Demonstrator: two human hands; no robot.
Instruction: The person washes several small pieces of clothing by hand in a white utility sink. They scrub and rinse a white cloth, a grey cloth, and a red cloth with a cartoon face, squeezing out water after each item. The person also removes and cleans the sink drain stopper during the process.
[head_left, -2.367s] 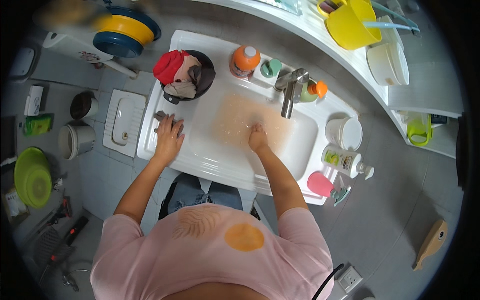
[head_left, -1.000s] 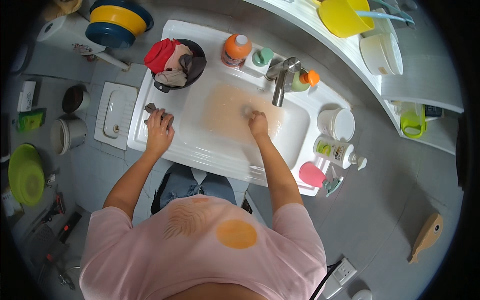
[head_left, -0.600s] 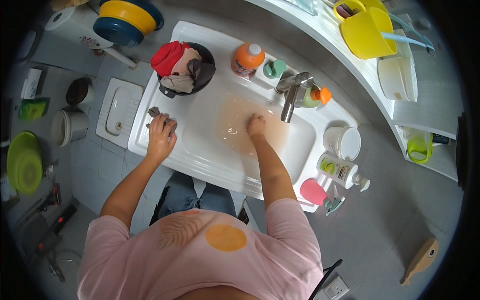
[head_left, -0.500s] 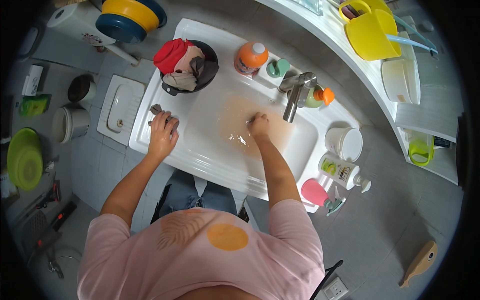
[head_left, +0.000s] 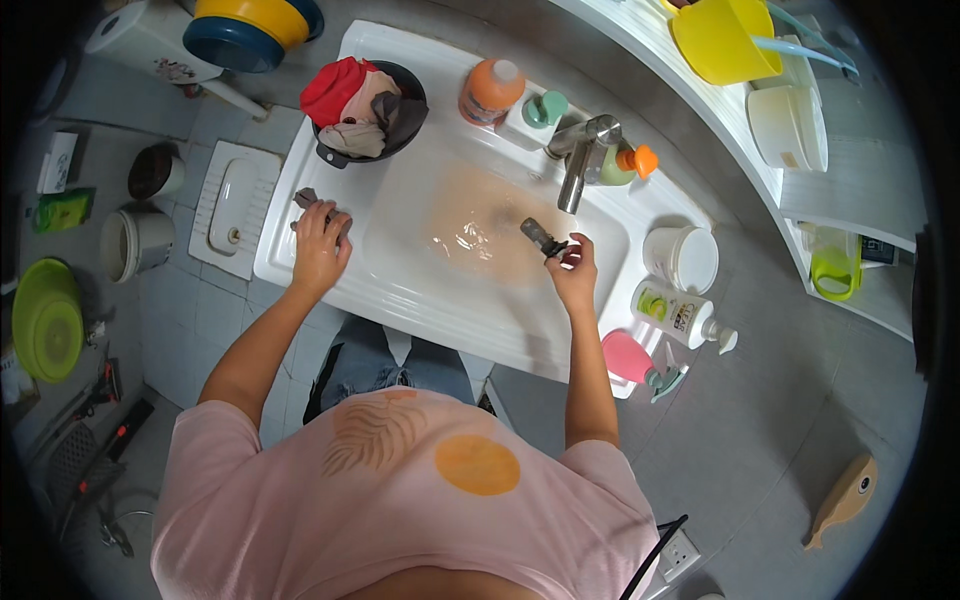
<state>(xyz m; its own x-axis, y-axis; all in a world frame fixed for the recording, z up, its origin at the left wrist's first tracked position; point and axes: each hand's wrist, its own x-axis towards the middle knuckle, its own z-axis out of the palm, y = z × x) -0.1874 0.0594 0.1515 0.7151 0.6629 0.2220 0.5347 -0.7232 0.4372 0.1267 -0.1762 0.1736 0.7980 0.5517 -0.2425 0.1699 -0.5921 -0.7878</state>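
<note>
A white sink (head_left: 400, 295) holds brownish water (head_left: 470, 215). My left hand (head_left: 320, 248) rests on the sink's left rim, its fingers lying on a small dark rag (head_left: 306, 199). My right hand (head_left: 573, 272) is over the right side of the basin, pinching a small dark grey plug-like object (head_left: 543, 238) just above the water. A metal tap (head_left: 578, 165) stands behind the basin, close to that hand.
On the sink's back edge stand a black bowl of red and beige cloths (head_left: 365, 100), an orange bottle (head_left: 490, 90) and a green-topped dispenser (head_left: 535, 115). To the right are a white tub (head_left: 685, 258), a pump bottle (head_left: 680, 312) and a pink sprayer (head_left: 630, 357). A yellow basin (head_left: 720, 38) sits on the shelf.
My right hand has come up out of the brown water and moved right, now holding the dark object. My left hand has stayed on the left rim.
</note>
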